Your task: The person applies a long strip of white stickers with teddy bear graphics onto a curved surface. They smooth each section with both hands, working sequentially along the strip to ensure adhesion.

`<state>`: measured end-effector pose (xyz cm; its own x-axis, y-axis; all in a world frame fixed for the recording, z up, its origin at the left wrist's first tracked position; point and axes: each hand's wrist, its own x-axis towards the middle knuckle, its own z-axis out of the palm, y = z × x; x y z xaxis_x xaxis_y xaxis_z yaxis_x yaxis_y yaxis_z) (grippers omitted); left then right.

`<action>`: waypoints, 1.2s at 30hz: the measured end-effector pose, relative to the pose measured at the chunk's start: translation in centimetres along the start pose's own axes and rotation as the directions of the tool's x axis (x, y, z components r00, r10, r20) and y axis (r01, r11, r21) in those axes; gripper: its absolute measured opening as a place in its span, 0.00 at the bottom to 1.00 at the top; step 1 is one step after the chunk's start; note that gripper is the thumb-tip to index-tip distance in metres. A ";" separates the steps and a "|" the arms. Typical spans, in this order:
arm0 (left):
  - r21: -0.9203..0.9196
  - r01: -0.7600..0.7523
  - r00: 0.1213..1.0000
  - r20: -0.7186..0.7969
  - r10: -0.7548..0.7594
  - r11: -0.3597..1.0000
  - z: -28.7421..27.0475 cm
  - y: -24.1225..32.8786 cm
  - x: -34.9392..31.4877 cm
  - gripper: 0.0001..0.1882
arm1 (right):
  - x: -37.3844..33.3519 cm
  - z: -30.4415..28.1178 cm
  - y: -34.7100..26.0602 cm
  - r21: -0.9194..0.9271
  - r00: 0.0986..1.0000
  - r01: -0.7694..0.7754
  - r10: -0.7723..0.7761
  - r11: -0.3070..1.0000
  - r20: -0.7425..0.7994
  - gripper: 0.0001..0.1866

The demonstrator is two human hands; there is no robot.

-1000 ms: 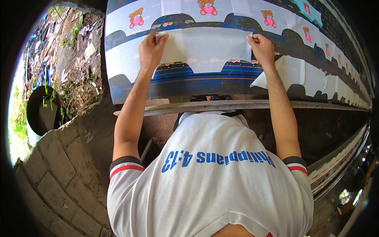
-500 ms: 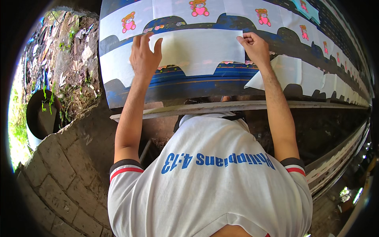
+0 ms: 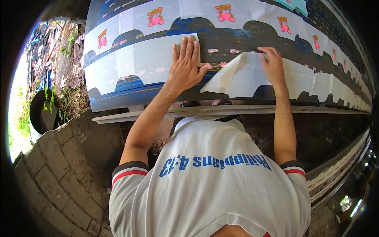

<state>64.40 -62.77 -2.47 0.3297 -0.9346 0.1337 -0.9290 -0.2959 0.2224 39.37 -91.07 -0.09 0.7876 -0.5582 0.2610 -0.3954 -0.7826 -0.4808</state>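
A white cut cloth piece [image 3: 148, 59] with a stepped lower edge lies on the dark blue patterned table surface. My left hand [image 3: 184, 65] rests flat on its right end, fingers stretched out and thumb apart. To the right, a second white cloth piece [image 3: 241, 77] has a slanting, turned left end and reaches over the table's near edge. My right hand [image 3: 273, 65] is at its upper edge, fingers bent and the thumb apart from the forefinger. Whether the fingertips touch the cloth is hard to tell.
Behind lies a row of white cloth pieces printed with pink and brown teddy bears [image 3: 225, 14]. A teal cloth [image 3: 294, 5] is at the far right. A wooden rail [image 3: 189, 112] runs along the near edge. A round dark-mouthed container [image 3: 45, 112] stands left, beside littered ground.
The first white piece now lies farther left in view, laid down. My left hand has moved right onto its end; my right hand has let go of its corner and moved to the second piece.
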 end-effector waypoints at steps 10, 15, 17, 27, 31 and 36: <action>-0.249 -0.187 0.961 0.156 0.229 0.950 -3.8 10.9 -1.4 0.17 | -2.1 -2.5 4.9 0.093 0.976 0.120 -0.135 0.988 0.170 0.27; -0.397 0.003 0.992 0.117 0.048 0.918 -3.9 10.6 -2.4 0.06 | -2.0 -2.4 5.7 0.129 0.972 0.150 -0.170 0.980 0.162 0.28; -0.526 0.067 0.982 0.186 0.037 0.848 -5.3 11.2 -2.3 0.05 | -1.9 -2.4 5.7 0.117 0.974 0.140 -0.159 0.983 0.165 0.29; -0.963 0.234 0.954 0.200 -0.223 0.135 -8.6 7.2 -5.1 0.13 | -1.2 -3.6 5.9 0.287 0.971 0.057 -0.120 0.956 0.206 0.08; -0.891 0.234 0.923 0.078 -0.377 0.388 -7.2 0.5 -1.6 0.15 | -0.3 -2.2 6.1 0.266 0.988 0.043 -0.081 0.963 0.130 0.07; -0.838 0.328 0.870 0.088 -0.485 0.436 -5.0 -4.1 2.7 0.19 | 2.5 0.5 6.8 0.155 1.000 -0.004 0.003 0.988 0.005 0.14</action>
<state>69.94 -63.07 1.76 0.7227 -0.6869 -0.0765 -0.1562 -0.2701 0.9501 38.87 -97.65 -3.17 0.7886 -0.5593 0.2558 -0.3204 -0.7286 -0.6054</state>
